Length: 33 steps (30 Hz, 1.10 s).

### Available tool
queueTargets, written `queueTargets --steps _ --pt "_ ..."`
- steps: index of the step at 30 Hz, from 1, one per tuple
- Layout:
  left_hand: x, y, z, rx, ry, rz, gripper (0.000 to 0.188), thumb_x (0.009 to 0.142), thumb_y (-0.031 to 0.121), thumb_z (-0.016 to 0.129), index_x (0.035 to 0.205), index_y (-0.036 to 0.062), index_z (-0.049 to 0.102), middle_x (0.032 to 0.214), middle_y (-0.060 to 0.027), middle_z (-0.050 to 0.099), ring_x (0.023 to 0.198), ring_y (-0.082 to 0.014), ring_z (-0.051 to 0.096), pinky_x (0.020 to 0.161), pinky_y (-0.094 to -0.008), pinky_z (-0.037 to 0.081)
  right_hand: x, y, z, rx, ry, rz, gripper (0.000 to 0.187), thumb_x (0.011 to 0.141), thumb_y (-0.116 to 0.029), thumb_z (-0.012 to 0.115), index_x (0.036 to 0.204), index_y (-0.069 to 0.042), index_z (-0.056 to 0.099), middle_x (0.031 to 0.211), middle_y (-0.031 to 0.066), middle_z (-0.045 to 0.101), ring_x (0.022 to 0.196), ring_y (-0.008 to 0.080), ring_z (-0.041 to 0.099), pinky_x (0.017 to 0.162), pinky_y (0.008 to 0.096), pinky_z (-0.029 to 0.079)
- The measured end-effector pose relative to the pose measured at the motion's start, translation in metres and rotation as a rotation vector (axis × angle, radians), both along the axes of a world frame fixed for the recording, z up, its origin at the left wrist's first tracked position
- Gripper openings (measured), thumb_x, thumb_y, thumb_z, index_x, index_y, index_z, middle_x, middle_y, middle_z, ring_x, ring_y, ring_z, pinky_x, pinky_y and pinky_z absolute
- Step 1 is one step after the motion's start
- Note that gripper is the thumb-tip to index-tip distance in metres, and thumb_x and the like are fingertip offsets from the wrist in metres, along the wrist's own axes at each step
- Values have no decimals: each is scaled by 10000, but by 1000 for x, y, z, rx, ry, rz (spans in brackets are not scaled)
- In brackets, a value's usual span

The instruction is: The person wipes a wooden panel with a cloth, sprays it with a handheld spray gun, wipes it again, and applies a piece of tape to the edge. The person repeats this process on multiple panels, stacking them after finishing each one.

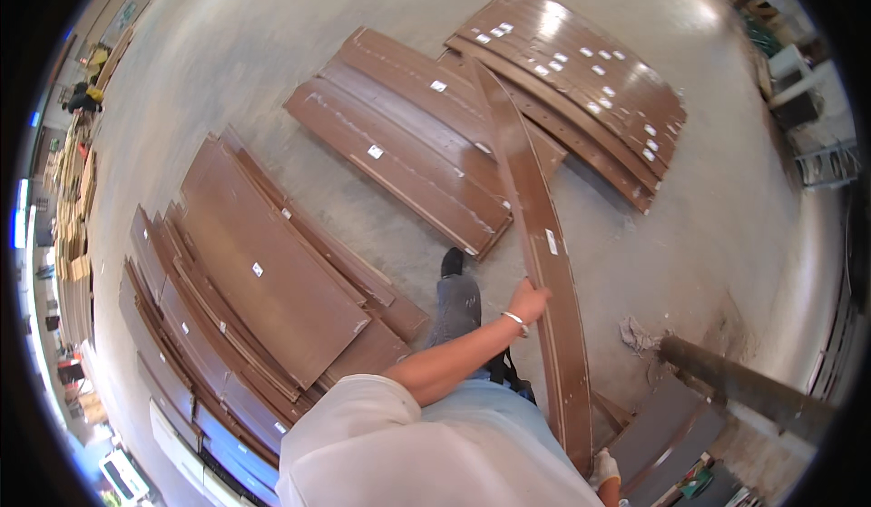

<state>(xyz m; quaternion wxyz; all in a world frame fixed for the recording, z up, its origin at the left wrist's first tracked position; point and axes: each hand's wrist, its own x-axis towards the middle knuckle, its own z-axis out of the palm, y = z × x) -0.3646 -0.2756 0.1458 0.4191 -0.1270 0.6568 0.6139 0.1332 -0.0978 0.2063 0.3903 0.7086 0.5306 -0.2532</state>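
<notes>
Brown panel [556, 280] | left hand [528, 301] clamped on its edge | right hand [604, 468] at lower end (grip: cannot tell)

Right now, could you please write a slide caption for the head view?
Left hand grips a long brown board, right hand at its near end, beside stacked panels.

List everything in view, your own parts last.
board: 1, brown, slanting up from the hands
left panels: many, mostly brown, left floor
middle panels: several, brown, ahead
far panels: several, brown, upper right
labels: many, white, on panels
grey panels: several, grey, lower right
post: 1, brown, right
planks: many, tan, left rim
rim clutter: uncountable, mixed, too small
shoe: 1, black, ahead
left hand: 1, bare, gripping board
right hand: 1, apparently white-gloved, board's lower end
</notes>
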Motion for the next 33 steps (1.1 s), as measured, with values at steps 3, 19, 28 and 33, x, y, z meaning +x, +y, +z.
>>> queueTargets --steps 3,19,28,33 --pt "-91 -65 -36 58 -14 180 254 866 91 656 1068 -61 641 986 -164 702 829 -232 681 717 -387 545 -66 -1 -70 -136 376 -720 639 1040 -539 277 1356 -88 601 1383 124 635 1247 323 615 1036 451 490" --pt "-395 -309 -358 55 -164 1094 643 1064 550 419 1505 83 450 1498 -140 525 1331 -336 535 1121 -500 435 -533 -43 -377 318 910 -823 625 1017 -453 426 1313 73 585 1341 165 613 1184 298 599 1076 406 435" --pt "-475 -365 -447 31 -188 1097 594 1038 535 495 1448 106 503 1470 -148 535 1306 -343 538 1109 -505 441 -655 -80 -453 309 975 -897 555 1003 -451 465 1244 27 609 1264 152 641 1112 306 632 1002 447 487" --pt "-482 -371 -488 -130 -134 947 628 1053 475 513 1476 17 442 1462 -168 517 1248 -330 575 1045 -503 495 -668 -65 -498 365 841 -834 487 1003 -425 483 1258 -36 627 1244 97 662 1091 275 645 960 448 507"
